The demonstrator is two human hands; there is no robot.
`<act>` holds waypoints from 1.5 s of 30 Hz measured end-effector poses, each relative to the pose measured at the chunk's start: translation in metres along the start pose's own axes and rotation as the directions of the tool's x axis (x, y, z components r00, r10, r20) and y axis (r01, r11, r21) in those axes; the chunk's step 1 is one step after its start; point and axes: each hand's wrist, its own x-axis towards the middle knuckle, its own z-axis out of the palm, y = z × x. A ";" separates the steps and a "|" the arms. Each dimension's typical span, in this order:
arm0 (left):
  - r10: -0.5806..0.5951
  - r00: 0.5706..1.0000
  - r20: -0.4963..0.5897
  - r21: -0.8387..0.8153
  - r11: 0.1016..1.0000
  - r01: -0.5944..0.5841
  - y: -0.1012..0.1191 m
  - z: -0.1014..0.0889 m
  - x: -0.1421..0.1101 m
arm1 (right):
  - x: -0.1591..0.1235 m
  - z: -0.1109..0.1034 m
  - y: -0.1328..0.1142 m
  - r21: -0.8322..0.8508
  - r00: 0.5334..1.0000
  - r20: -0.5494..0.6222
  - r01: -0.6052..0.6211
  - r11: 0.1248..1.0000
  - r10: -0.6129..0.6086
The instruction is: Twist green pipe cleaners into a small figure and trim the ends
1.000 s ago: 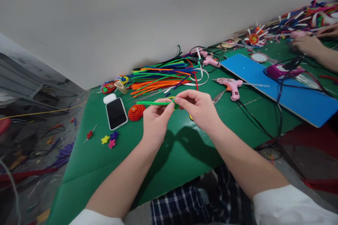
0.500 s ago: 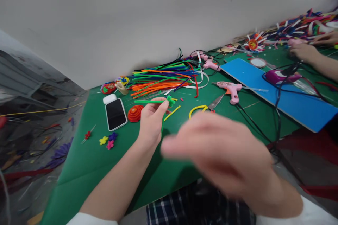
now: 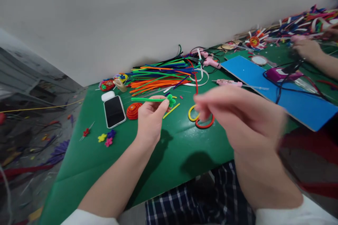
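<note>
My left hand (image 3: 151, 117) pinches a green pipe cleaner (image 3: 144, 99) between thumb and fingers. One end of it is bent into a small flower shape above the fingertips, and the straight tail points left. Raised nearer the camera, my right hand (image 3: 245, 116) is blurred, its fingers bent; whether anything is in them does not show. Behind its fingertips lie scissors with yellow and red handles (image 3: 205, 127), their blades hidden by the hand. A yellow pipe cleaner piece (image 3: 171, 110) lies just right of my left hand, and an orange-red coiled dome (image 3: 133, 111) just left of it.
Pipe cleaners (image 3: 158, 85) are heaped against the wall. A phone (image 3: 114, 111) and small felt-like flowers (image 3: 102, 137) lie left. A pink glue gun (image 3: 228, 82), blue board (image 3: 245, 72) and corded purple device (image 3: 282, 74) are right. A co-worker's hand (image 3: 307, 48) works farther right.
My right hand has moved up and to the right, over the scissors' blades, uncovering their red handle. My left hand keeps its pinch on the green pipe cleaner, nearly in place.
</note>
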 end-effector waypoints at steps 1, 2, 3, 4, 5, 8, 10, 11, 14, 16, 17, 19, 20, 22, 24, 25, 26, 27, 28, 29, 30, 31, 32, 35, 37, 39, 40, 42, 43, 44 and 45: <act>0.013 1.000 0.011 0.004 1.000 -0.013 0.000 0.000 -0.001 | 0.008 0.005 0.005 0.010 1.000 0.002 0.016 1.000 -0.016; 0.025 0.999 0.020 0.007 1.000 -0.025 0.001 0.000 -0.001 | 0.016 0.012 0.013 0.026 1.000 0.013 0.020 0.999 -0.021; 0.035 0.999 0.025 0.008 0.999 -0.035 0.001 0.000 -0.002 | 0.023 0.019 0.022 0.049 0.999 0.033 0.008 0.999 -0.009; 0.041 0.999 0.028 0.011 0.999 -0.041 0.001 0.000 -0.002 | 0.028 0.025 0.032 0.075 0.998 0.059 -0.021 0.997 0.016; 0.048 0.998 0.031 0.014 0.999 -0.049 0.002 0.000 -0.002 | 0.031 0.031 0.040 0.096 0.994 0.098 -0.063 0.993 0.054; 0.080 0.995 0.053 0.038 0.996 -0.082 0.003 -0.001 -0.003 | 0.033 0.041 0.054 0.138 0.991 0.096 -0.104 0.985 0.091; 0.097 0.993 0.064 0.061 0.993 -0.101 0.004 0.000 -0.003 | 0.032 0.043 0.055 0.158 0.991 0.075 -0.121 0.980 0.110; 0.101 0.993 0.064 0.068 0.992 -0.106 0.004 0.000 -0.003 | 0.032 0.043 0.054 0.169 0.990 0.071 -0.133 0.977 0.122; 0.110 0.993 0.051 0.077 0.991 -0.113 0.005 0.000 -0.004 | 0.031 0.044 0.052 0.191 0.989 0.056 -0.148 0.970 0.139; 0.114 0.992 0.047 0.094 0.989 -0.118 0.005 0.000 -0.004 | 0.031 0.044 0.052 0.166 0.991 0.048 -0.130 0.977 0.124; 0.114 0.992 0.047 0.107 0.987 -0.118 0.005 -0.001 -0.005 | 0.031 0.043 0.052 0.145 0.993 0.047 -0.118 0.982 0.113; 0.107 0.993 0.054 0.127 0.985 -0.114 0.005 -0.001 -0.005 | 0.032 0.041 0.052 0.108 0.994 0.053 -0.099 0.989 0.094; 0.103 0.993 0.059 0.132 0.985 -0.110 0.005 -0.001 -0.006 | 0.032 0.040 0.051 0.099 0.994 0.058 -0.095 0.991 0.090; 0.083 0.994 0.077 0.134 0.987 -0.093 0.005 -0.001 -0.006 | 0.032 0.039 0.051 0.096 0.994 0.063 -0.100 0.990 0.094; 0.064 0.993 0.095 0.125 0.989 -0.076 0.004 -0.001 -0.006 | 0.033 0.038 0.050 0.096 0.992 0.064 -0.113 0.989 0.107; 0.058 0.993 0.102 0.118 0.991 -0.070 0.003 -0.001 -0.006 | 0.033 0.038 0.050 0.098 0.991 0.062 -0.123 0.987 0.118; 0.054 0.993 0.106 0.110 0.992 -0.065 0.003 -0.001 -0.005 | 0.033 0.039 0.050 0.105 0.990 0.059 -0.136 0.985 0.131; 0.053 0.993 0.108 0.099 0.993 -0.064 0.002 -0.001 -0.005 | 0.033 0.039 0.050 0.117 0.988 0.058 -0.151 0.982 0.145; 0.054 0.993 0.108 0.085 0.994 -0.064 0.002 0.000 -0.004 | 0.034 0.039 0.050 0.134 0.985 0.060 -0.166 0.977 0.159; 0.054 0.993 0.105 0.070 0.996 -0.061 0.002 0.000 -0.003 | 0.034 0.039 0.050 0.154 0.983 0.066 -0.180 0.972 0.172; 0.052 0.994 0.100 0.055 0.997 -0.058 0.002 0.000 -0.003 | 0.035 0.039 0.051 0.174 0.981 0.076 -0.191 0.966 0.180; 0.051 0.994 0.096 0.040 0.998 -0.055 0.002 0.000 -0.003 | 0.035 0.038 0.052 0.195 0.979 0.091 -0.199 0.960 0.185; 0.049 0.994 0.093 0.027 0.998 -0.051 0.002 0.000 -0.002 | 0.036 0.036 0.052 0.216 0.977 0.104 -0.206 0.954 0.187; 0.046 0.996 0.080 0.005 0.999 -0.046 0.002 0.001 -0.002 | 0.038 0.032 0.054 0.265 0.973 0.126 -0.218 0.939 0.191; 0.045 0.997 0.065 0.004 0.999 -0.045 0.003 0.001 -0.003 | 0.038 0.031 0.054 0.270 0.973 0.129 -0.220 0.937 0.191; 0.039 0.998 0.058 0.010 0.999 -0.040 0.004 0.001 -0.003 | 0.037 0.032 0.055 0.267 0.973 0.128 -0.222 0.938 0.194; 0.034 0.998 0.061 0.014 0.999 -0.035 0.004 0.001 -0.003 | 0.037 0.034 0.055 0.268 0.972 0.126 -0.224 0.937 0.196; 0.021 0.997 0.071 0.017 1.000 -0.022 0.005 0.001 -0.004 | 0.036 0.037 0.055 0.273 0.973 0.115 -0.225 0.935 0.200; 0.017 0.997 0.072 0.017 1.000 -0.018 0.004 0.001 -0.004 | 0.035 0.038 0.054 0.273 0.974 0.107 -0.221 0.936 0.199; 0.017 0.997 0.071 0.013 1.000 -0.018 0.004 0.001 -0.004 | 0.034 0.039 0.054 0.270 0.976 0.098 -0.215 0.939 0.195; 0.020 0.998 0.067 0.009 1.000 -0.021 0.003 0.002 -0.004 | 0.034 0.040 0.054 0.261 0.978 0.088 -0.206 0.943 0.189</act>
